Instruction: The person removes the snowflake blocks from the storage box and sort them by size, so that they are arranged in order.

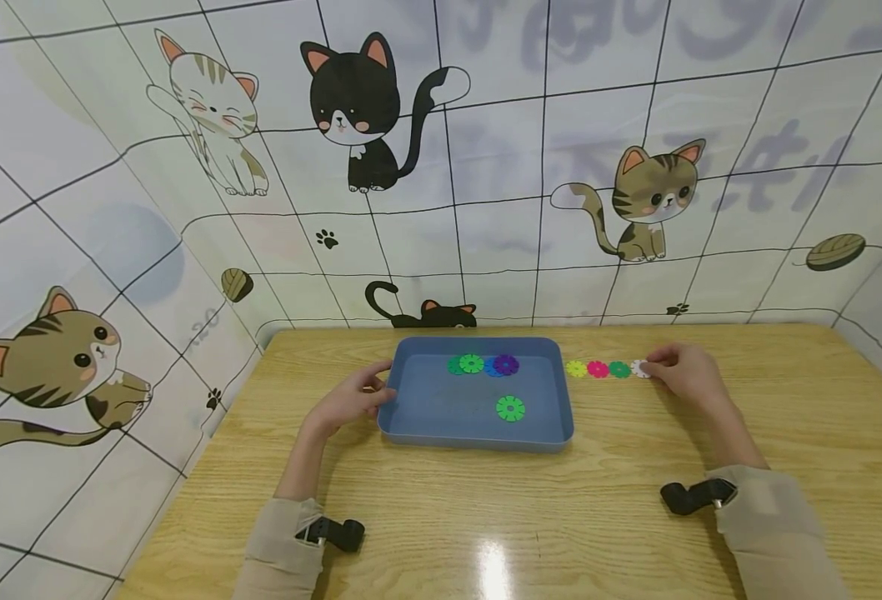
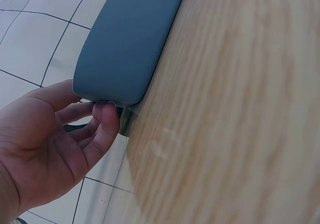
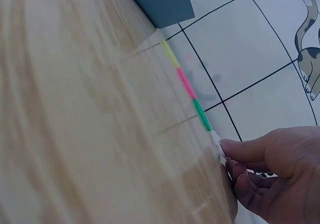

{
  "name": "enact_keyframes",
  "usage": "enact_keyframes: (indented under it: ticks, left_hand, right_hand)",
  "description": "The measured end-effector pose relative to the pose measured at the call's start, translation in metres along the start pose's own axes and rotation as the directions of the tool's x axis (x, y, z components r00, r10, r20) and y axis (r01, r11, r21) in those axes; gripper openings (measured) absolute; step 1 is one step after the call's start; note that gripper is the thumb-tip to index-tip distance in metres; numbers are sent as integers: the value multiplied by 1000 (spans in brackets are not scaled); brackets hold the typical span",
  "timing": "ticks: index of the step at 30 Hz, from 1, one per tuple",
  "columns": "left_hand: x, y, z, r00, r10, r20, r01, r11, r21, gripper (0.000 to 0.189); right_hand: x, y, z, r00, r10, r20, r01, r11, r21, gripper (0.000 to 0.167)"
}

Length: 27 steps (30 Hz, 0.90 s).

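At the left end of the blue-grey tray (image 1: 478, 444), my left hand (image 1: 351, 402) holds the wall, thumb at the rim and other fingers bent against the outside. In the left wrist view the bent fingers (image 2: 102, 129) touch the tray's end wall. To the tray's right, my right hand (image 1: 689, 377) pinches a white notched plastic disc (image 1: 639, 368) between thumb and fingertips. This disc ends a row on the table, beside a green disc (image 1: 619, 369), a pink disc (image 1: 598, 369) and a yellow disc (image 1: 577, 368). The right wrist view shows the row edge-on.
Inside the tray lie a light green disc (image 1: 511, 408), another green pair (image 1: 472, 363), and a purple disc (image 1: 506, 365) overlapping a blue one. A cat-printed wall covering (image 1: 501, 250) rises behind the wooden table (image 1: 441, 517). Both wrists wear black camera mounts (image 1: 699, 496).
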<state>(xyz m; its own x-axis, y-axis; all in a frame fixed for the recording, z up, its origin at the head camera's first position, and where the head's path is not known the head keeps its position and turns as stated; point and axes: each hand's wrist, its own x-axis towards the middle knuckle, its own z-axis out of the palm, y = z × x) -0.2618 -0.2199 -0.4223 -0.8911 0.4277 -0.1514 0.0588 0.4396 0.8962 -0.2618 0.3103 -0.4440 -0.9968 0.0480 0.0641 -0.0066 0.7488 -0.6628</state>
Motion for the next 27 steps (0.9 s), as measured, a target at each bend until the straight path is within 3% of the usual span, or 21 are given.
enact_keyframes:
  ticks: [15, 27]
  left_hand:
    - [2, -2, -1, 1000, -7, -2, 7, 1000, -3, 67]
    - [1, -1, 1, 1000, -5, -8, 5, 1000, -2, 67]
  right_hand:
    - [-1, -2, -2, 1000, -4, 7, 4, 1000, 21, 40]
    - [-4, -31, -5, 997, -74, -12, 75, 995, 60, 42]
